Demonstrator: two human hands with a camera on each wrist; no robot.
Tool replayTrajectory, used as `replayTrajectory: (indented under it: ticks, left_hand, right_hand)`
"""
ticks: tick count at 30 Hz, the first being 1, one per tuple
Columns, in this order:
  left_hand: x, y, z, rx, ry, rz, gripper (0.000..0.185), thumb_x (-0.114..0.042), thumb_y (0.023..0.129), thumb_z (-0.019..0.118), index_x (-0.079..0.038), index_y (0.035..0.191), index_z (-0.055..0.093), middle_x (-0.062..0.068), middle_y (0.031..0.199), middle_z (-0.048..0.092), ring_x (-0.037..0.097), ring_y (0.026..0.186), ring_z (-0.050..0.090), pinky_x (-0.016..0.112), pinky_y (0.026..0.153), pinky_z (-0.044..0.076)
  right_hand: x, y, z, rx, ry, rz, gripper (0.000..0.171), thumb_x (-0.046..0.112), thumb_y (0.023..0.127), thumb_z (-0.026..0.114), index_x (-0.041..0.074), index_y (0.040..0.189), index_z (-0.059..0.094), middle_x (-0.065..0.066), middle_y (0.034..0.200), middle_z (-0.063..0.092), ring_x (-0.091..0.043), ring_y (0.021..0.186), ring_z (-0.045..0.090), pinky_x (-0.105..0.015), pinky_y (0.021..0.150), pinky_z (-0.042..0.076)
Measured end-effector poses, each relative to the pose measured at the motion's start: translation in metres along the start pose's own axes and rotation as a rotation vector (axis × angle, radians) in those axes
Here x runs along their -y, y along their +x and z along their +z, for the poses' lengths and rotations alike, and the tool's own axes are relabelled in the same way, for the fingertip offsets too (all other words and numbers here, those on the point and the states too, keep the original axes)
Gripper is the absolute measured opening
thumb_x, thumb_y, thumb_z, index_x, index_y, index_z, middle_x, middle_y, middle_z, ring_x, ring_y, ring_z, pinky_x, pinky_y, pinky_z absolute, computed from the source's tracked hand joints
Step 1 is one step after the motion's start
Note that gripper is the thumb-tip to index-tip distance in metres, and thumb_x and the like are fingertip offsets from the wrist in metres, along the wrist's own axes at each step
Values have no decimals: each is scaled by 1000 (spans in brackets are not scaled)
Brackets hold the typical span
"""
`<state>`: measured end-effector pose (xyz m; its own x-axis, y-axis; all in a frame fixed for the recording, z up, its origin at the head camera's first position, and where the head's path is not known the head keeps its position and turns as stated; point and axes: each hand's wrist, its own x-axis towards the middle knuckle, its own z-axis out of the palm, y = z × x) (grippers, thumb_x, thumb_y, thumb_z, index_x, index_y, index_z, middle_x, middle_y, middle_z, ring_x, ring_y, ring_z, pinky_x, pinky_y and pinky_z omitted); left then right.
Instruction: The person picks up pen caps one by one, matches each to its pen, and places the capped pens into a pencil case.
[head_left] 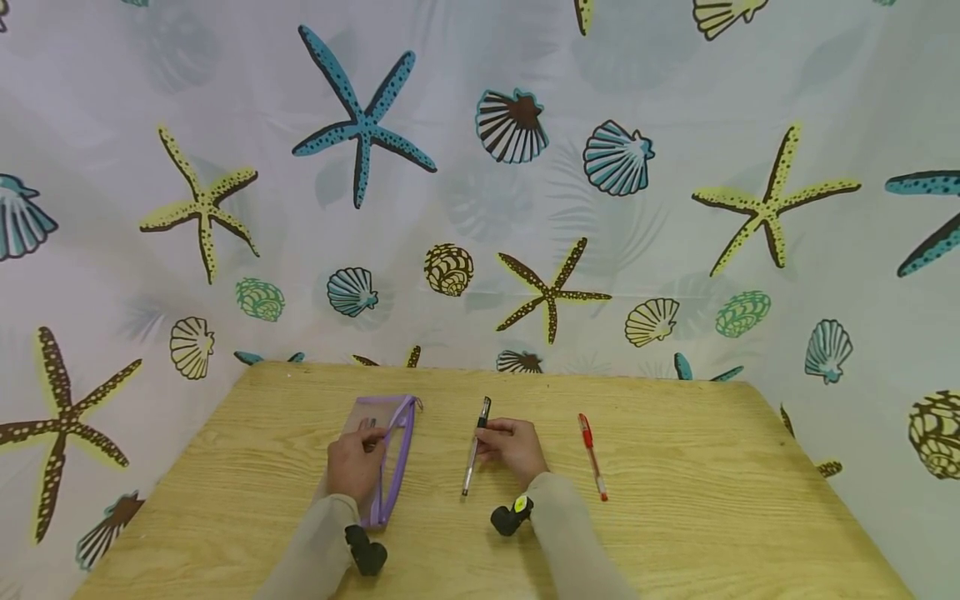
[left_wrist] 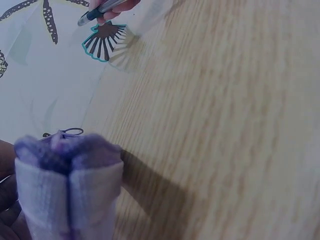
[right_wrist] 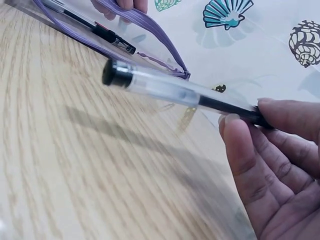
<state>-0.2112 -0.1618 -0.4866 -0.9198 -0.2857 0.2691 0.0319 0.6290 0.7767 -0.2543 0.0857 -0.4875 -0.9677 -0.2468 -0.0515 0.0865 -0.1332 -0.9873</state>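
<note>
A clear pencil case with purple zip edging lies left of the middle of the table, its opening spread apart. My left hand pinches the near side of that opening. In the right wrist view a black-capped pen shows inside the case. My right hand holds a clear-barrelled black gel pen between thumb and fingers near its black grip, raised off the table. It points its black end towards the case. A red gel pen lies on the table right of my right hand.
The wooden table has a shell-and-starfish patterned cloth hanging behind it and along both sides. Each wrist wears a black strapped device, the left one and the right one.
</note>
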Motion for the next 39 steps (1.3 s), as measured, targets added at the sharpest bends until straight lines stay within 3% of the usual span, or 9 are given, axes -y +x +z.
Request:
replayTrajectory:
  ticks: [5,11,26,39]
  left_hand:
    - [-1,-1,0,-2,-3,4,17,0,85,64,4,99,74,14,86,71,25,80,67,36,67,53]
    - [-1,-1,0,1,-7,6,17,0,86,64,3,100,74,14,86,71,25,80,68,37,67,54]
    - [-4,-1,0,12,-10,-14,17,0,86,64,3,100,74,14,85,71,24,78,66,34,65,53]
    - [-1,0,3,6,1,-11,17,-1,86,64,2,99,74,13,86,71,25,81,67,38,69,54]
  right_hand:
    - [-1,8,7,23,-9,-8,33,-1,91,62,-22,115,55,-22,91,70,-17,70,69,-35,68,57]
    - [-13,23,11,39,-21,6,33,2,91,63,-19,115,57,-18,88,71,-16,68,68,-37,67,57]
    - [-14,28,29,86,-63,13,29,0,90,63,-17,113,58,-29,96,67,-16,66,67,-40,68,57]
    - [-18,32,43,88,-46,85,21,-2,89,63,-15,106,61,-15,83,70,-16,65,67,-34,65,57]
